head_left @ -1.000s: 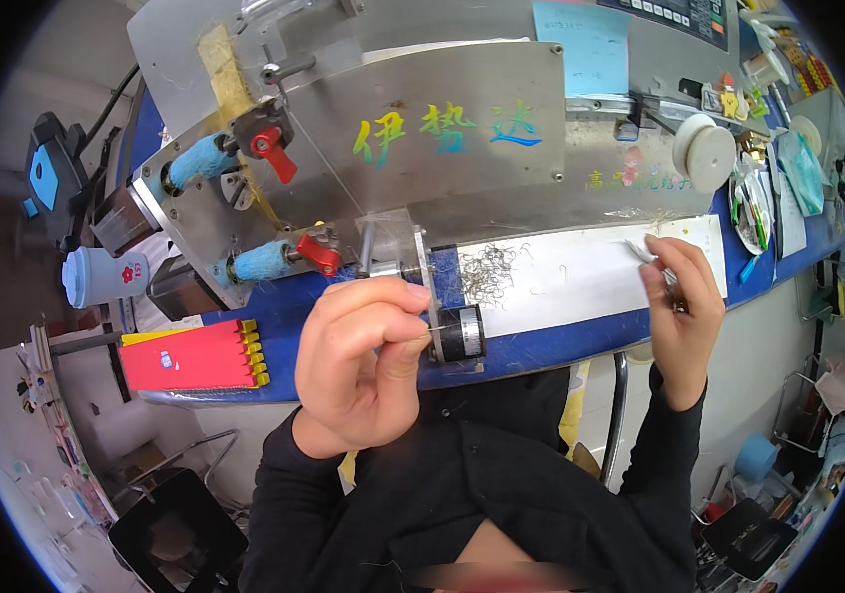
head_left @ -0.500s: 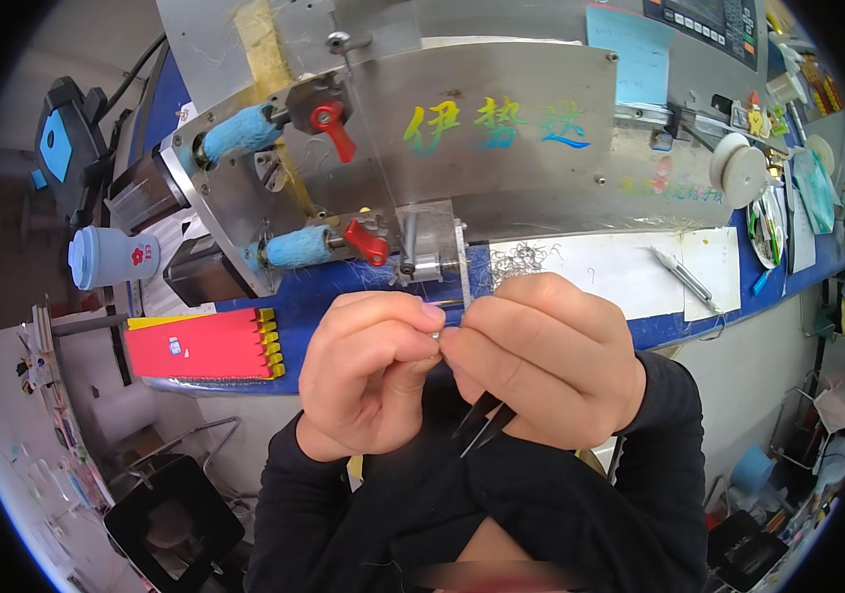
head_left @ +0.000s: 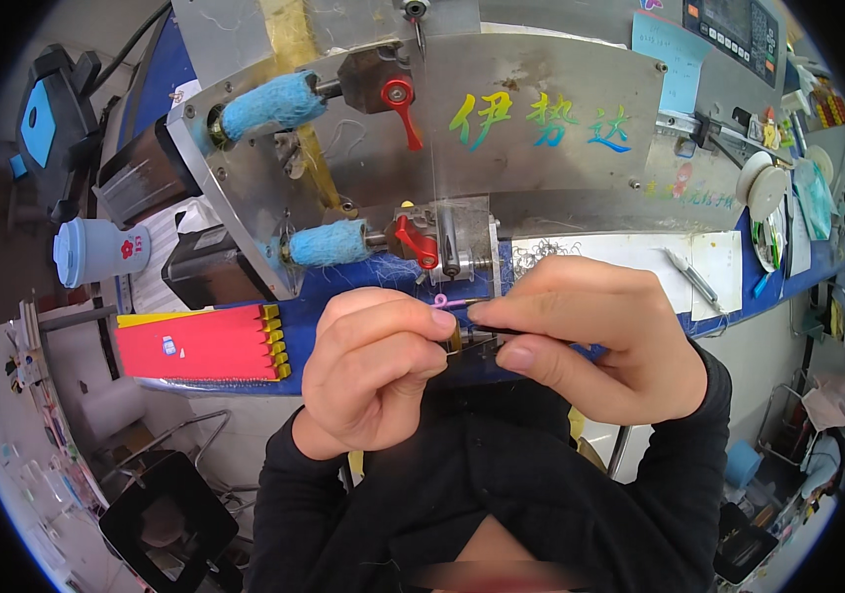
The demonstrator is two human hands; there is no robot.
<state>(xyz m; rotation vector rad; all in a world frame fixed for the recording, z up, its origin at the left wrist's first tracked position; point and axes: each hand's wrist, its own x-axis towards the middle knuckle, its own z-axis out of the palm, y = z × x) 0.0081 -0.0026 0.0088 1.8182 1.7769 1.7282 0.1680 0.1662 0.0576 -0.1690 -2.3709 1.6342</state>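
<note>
My left hand (head_left: 375, 371) is closed in a pinch, its thumb and index tip pressed together. What they hold is too small and hidden to make out. Close by on the right, my right hand (head_left: 605, 341) grips dark tweezers (head_left: 494, 330) between thumb and fingers, their thin tips toward the left fingertips. Just beyond the fingertips shows a slim pink tool with a ring end (head_left: 447, 302), partly covered by the hands. Behind both hands stands a metal winding machine (head_left: 541, 84) with blue fuzzy rollers (head_left: 329, 243) and red levers (head_left: 415, 242).
White paper (head_left: 640, 259) with a heap of small dark wire-like bits (head_left: 539, 256) and a craft knife (head_left: 691, 277) lies right of the machine. A red folder with yellow clips (head_left: 200, 346) and a light-blue cup (head_left: 101, 253) are at left. White spools (head_left: 760, 188) stand far right.
My right hand has moved right and opened away from the left fingertips. The tweezers, which hung downward from the right palm, now point left. The left hand keeps its pinch; the view has shifted slightly.
</note>
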